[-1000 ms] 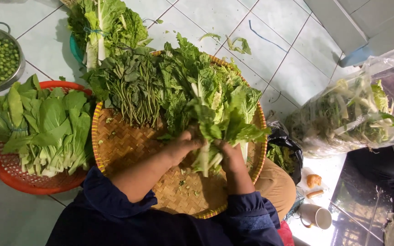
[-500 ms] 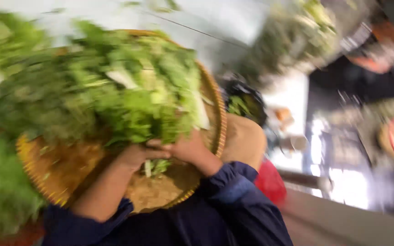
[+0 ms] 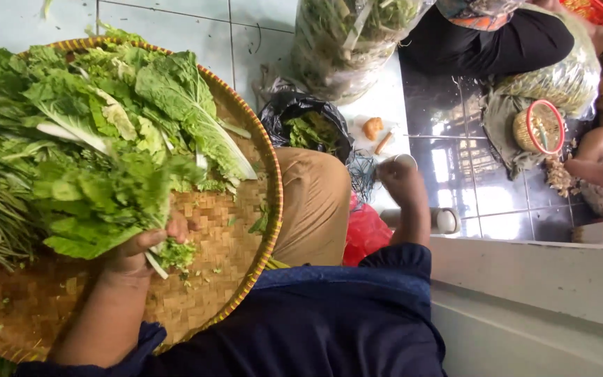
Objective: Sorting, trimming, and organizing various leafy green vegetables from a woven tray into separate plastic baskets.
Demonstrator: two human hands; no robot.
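Heaped high with leafy greens (image 3: 106,132) across the far and left part of the woven tray (image 3: 246,279); no way through there except over the top. Bare weave open along the near right part, beside the left hand (image 3: 134,251) closed on a bunch. Blocked past the tray rim by a bent knee (image 3: 313,202). Crowded beyond it: black bag (image 3: 294,112), clear sack of greens (image 3: 343,42), red bag (image 3: 364,234), white cup (image 3: 444,220). Narrow gap of dark tiled floor (image 3: 483,188) around the raised right hand (image 3: 400,183). Walled off on the near right by a pale ledge (image 3: 539,279). Another person's legs (image 3: 594,146) and small basket (image 3: 537,127) farther right.
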